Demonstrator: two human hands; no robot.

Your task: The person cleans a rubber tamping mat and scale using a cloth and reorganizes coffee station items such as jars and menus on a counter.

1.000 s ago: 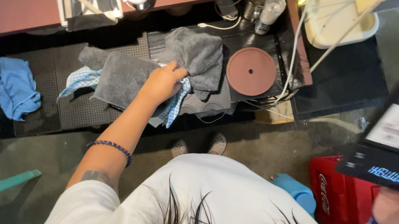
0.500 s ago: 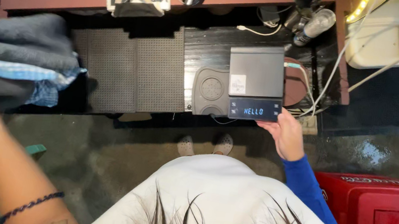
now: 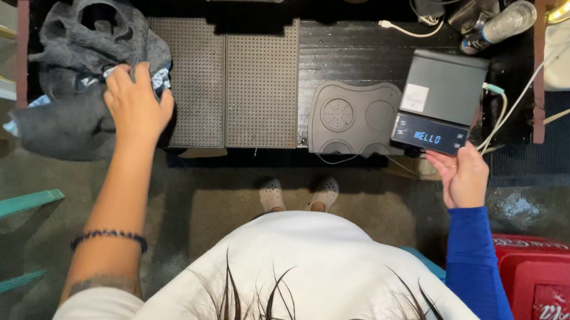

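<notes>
Below us, our left hand (image 3: 136,106) presses flat, fingers spread, on the grey cloth pile (image 3: 83,76) at nine o'clock on the black surface (image 3: 352,59). Our right hand (image 3: 464,174) pinches the grey scale (image 3: 439,101) at three o'clock; one white square label sits above its lit blue display. Two perforated mats (image 3: 232,85) lie between, beside one moulded mat (image 3: 354,117).

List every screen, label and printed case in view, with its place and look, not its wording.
Display screen: front of the grey scale by the right hand; dark strip, blue glowing characters.
White sticker: on the scale's top, small, rectangular.
Red crate: on the floor at right, white script lettering.
</notes>
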